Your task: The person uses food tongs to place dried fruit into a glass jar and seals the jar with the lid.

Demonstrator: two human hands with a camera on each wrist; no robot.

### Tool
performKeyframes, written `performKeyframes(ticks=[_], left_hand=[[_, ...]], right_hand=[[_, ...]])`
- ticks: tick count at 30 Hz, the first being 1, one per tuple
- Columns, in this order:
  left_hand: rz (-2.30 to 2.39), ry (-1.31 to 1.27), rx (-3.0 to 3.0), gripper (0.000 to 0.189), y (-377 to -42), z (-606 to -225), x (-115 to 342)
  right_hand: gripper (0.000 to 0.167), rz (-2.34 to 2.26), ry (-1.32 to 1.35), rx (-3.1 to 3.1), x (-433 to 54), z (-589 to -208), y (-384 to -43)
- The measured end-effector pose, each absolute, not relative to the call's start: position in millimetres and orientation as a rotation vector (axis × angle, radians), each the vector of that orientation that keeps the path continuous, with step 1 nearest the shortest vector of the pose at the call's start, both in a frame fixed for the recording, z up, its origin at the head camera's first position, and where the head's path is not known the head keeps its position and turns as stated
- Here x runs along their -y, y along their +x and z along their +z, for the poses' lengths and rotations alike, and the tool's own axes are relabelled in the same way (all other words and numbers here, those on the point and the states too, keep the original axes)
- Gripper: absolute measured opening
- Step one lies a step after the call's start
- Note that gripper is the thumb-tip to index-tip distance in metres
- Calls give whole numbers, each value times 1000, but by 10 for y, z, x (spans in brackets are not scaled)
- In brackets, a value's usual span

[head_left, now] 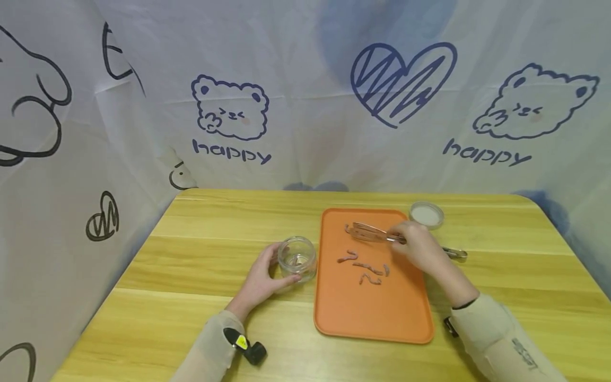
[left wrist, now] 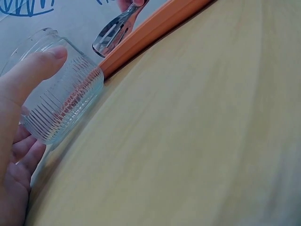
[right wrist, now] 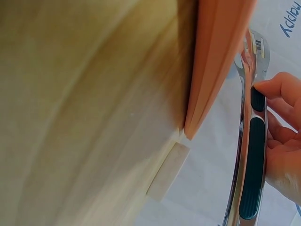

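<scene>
My left hand point(head_left: 261, 278) holds a ribbed clear glass jar point(left wrist: 70, 94) around its side, left of the orange tray point(head_left: 372, 315). The jar stands without a lid, and a small dark piece point(head_left: 297, 261) shows inside at its bottom. With thumb and fingers my right hand point(head_left: 420, 249) grips metal tongs point(right wrist: 254, 160) with dark green handle pads, over the tray's right side. The tongs' heads point(head_left: 366, 232) point left, close over the far part of the tray, beside one brownish worm-like strip point(head_left: 347, 228). Several similar strips point(head_left: 367, 268) lie curled around the tray's middle.
A round, whitish lid point(head_left: 426, 215) lies on the wooden table point(head_left: 215, 233) just beyond the tray's far right corner. Behind the table hangs a white cloth point(head_left: 305, 106) with drawn bears and hearts.
</scene>
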State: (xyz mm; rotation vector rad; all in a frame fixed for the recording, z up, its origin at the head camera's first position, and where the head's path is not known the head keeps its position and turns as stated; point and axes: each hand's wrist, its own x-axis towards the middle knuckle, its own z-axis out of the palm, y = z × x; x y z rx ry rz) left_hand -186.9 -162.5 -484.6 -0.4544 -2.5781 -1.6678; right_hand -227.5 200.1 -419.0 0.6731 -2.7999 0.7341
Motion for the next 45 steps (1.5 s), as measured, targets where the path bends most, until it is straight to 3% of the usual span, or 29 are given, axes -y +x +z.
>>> performKeyframes(ticks=[29,45], left_hand=[[-1665,-483,2567,80,-1874,-4835,1621],[-1651,-462,2579,80,-1867,-4839,1616]], right_hand=[[18,764,672,2782,-2005,-4186,-2300],[17,787,685,2755,-1979,-3931,-2236]])
